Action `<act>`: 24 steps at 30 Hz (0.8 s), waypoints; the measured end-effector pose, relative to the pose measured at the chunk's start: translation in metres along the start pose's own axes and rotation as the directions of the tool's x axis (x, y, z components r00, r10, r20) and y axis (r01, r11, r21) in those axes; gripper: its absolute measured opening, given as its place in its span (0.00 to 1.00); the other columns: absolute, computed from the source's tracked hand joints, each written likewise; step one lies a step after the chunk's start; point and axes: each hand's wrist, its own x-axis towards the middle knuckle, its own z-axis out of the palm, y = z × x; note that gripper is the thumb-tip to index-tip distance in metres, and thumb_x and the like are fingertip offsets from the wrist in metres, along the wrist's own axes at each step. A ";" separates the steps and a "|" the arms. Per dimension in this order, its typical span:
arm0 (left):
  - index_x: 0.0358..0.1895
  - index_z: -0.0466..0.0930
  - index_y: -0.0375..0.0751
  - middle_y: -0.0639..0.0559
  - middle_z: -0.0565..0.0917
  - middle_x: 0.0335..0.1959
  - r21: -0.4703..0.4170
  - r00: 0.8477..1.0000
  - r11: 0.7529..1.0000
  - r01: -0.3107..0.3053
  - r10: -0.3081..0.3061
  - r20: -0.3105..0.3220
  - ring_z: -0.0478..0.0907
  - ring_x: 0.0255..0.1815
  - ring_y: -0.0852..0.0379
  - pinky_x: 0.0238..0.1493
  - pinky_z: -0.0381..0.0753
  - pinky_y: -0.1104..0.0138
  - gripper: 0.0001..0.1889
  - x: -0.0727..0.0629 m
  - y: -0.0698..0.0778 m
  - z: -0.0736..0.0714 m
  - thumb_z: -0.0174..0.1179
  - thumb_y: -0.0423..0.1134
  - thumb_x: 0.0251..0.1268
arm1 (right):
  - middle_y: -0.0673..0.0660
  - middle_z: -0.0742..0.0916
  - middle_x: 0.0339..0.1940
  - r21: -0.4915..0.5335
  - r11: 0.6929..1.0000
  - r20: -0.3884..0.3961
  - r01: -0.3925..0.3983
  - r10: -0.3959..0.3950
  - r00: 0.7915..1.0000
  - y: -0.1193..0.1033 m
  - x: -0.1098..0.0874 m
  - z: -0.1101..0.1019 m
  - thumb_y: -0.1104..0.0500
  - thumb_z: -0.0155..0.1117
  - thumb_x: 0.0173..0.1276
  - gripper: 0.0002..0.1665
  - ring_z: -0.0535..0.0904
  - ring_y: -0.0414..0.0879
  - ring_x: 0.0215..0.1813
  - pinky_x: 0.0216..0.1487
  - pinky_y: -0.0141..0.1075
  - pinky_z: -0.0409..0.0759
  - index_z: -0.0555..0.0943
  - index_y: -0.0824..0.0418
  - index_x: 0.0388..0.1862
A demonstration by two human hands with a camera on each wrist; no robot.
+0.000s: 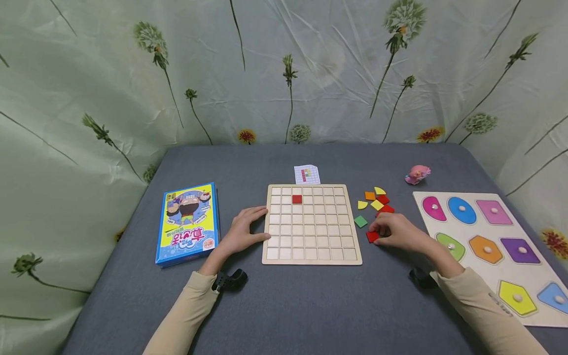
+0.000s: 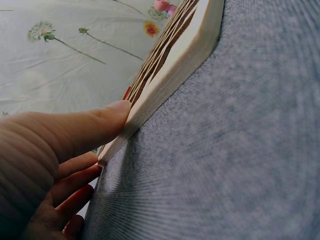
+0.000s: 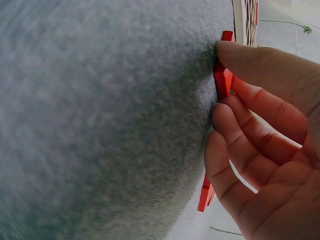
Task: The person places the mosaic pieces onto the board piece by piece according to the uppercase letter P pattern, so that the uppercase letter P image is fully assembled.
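A wooden grid board [image 1: 312,262] lies in the middle of the table with one red square tile [image 1: 297,199] in a cell of its upper part. My left hand [image 1: 239,231] touches the board's left edge, fingers and thumb spread; in the left wrist view the thumb [image 2: 95,122] presses its side. To the right of the board, my right hand [image 1: 398,232] pinches another red square tile [image 3: 224,80] low at the tabletop. Several loose tiles lie just beyond that hand, among them a green square [image 1: 360,222], an orange square [image 1: 370,195] and yellow quarter-rounds [image 1: 362,204].
A small pattern card [image 1: 307,174] lies behind the board. On the left is a blue and yellow box [image 1: 188,217]. A shape puzzle board [image 1: 466,231] with knobbed pieces reaches under the right forearm. Near the back right stands a pink toy [image 1: 417,174].
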 end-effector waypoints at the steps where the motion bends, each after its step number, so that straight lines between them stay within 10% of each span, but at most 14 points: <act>1: 0.67 0.66 0.37 0.42 0.68 0.68 -0.002 1.000 1.000 0.000 0.000 0.001 0.59 0.70 0.41 0.64 0.54 0.41 0.36 0.000 0.000 0.000 0.68 0.43 0.53 | 0.48 0.79 0.26 -0.001 1.000 0.000 -0.003 0.003 1.000 -0.001 0.000 0.000 0.63 0.73 0.49 0.10 0.71 0.35 0.29 0.32 0.29 0.73 0.83 0.59 0.32; 24: 0.66 0.67 0.37 0.42 0.69 0.68 0.010 1.000 1.000 -0.002 0.002 -0.008 0.60 0.69 0.41 0.64 0.54 0.41 0.36 -0.001 0.001 0.001 0.67 0.43 0.53 | 0.49 0.83 0.25 0.009 0.999 -0.080 -0.051 0.051 0.995 -0.015 0.016 0.002 0.62 0.75 0.49 0.14 0.71 0.37 0.29 0.31 0.27 0.72 0.85 0.63 0.36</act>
